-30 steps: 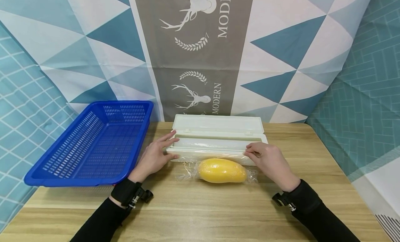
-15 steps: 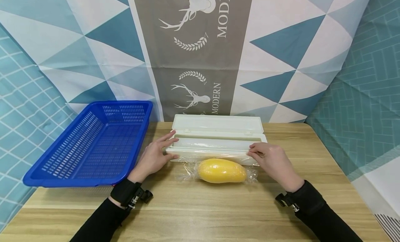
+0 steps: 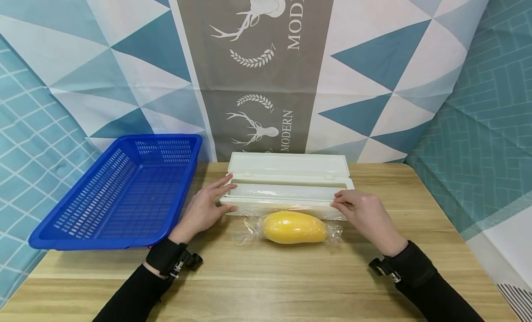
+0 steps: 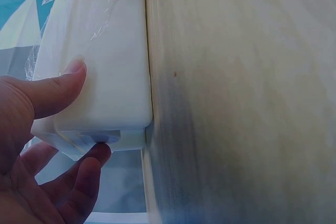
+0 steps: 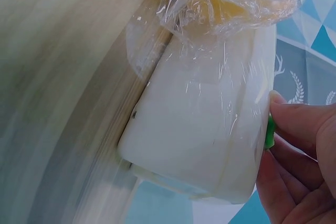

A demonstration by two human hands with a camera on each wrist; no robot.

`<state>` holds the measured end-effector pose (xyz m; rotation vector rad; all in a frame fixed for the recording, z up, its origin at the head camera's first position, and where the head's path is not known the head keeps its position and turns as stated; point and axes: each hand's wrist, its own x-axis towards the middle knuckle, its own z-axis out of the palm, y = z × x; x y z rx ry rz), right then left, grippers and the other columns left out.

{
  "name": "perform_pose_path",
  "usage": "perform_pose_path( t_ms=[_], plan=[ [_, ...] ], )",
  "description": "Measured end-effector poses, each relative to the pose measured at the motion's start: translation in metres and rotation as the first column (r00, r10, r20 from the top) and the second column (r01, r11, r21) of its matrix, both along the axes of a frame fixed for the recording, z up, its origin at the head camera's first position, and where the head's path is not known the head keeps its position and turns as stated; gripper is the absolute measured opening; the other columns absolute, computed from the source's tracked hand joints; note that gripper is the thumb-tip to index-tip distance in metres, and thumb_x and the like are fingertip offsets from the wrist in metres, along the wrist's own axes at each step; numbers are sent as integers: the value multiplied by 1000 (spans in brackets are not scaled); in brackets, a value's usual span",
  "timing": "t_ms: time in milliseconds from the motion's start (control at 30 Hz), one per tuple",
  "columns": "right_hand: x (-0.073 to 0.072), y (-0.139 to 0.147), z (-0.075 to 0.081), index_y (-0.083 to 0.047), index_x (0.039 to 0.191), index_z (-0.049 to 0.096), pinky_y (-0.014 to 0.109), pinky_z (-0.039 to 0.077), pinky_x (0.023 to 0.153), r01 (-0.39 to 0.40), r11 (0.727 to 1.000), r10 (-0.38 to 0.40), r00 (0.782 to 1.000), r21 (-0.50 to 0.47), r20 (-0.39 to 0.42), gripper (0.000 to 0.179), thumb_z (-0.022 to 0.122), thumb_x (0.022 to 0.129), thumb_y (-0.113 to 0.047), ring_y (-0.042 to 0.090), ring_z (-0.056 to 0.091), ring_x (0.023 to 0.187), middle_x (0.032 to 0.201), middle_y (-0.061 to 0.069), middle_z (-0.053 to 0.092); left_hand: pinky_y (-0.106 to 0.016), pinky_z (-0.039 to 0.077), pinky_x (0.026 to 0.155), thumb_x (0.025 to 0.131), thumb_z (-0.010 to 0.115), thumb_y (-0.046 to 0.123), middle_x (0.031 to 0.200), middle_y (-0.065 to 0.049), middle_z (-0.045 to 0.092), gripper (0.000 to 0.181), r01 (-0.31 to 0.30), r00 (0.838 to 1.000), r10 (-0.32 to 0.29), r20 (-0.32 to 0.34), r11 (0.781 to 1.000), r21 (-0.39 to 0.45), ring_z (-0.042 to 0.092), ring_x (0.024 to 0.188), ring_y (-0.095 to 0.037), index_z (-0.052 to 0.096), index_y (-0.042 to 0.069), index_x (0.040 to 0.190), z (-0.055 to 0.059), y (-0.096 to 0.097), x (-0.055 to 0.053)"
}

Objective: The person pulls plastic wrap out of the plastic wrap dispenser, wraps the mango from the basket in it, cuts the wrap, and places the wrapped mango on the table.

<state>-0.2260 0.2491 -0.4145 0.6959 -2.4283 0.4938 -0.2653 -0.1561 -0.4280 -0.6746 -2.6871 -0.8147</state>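
Note:
A white cling film box stands on the table with its lid up and a roll of film inside. My left hand grips the box's left end, thumb on the front face and fingers round the end in the left wrist view. My right hand pinches a small green slider at the box's front edge, near its right end; the fingers partly hide it. Just in front lies a smooth yellow oval, melon-like thing, wrapped in clear film. The film runs from it up over the box front.
A blue plastic basket with slotted sides stands on the left of the wooden table, close to the left forearm. Patterned cloth hangs directly behind the box.
My right hand has slid a short way to the right along the box's front edge. The left hand keeps its grip, and the yellow thing stays in place.

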Motion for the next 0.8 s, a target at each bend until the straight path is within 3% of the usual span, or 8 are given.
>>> perform_pose_path(
  t_ms=[800],
  plan=[
    [1,9,1,-17,83,70,25,50,64,-4,1000,5,1000,13,-22,8,70,79,-24,8,62,76,90,-3,66,-28,31,45,76,72,36,146,12,33,59,3,1000,-3,-2,1000,3,30,37,-5,54,23,131,-2,-1,-1]
  ],
)
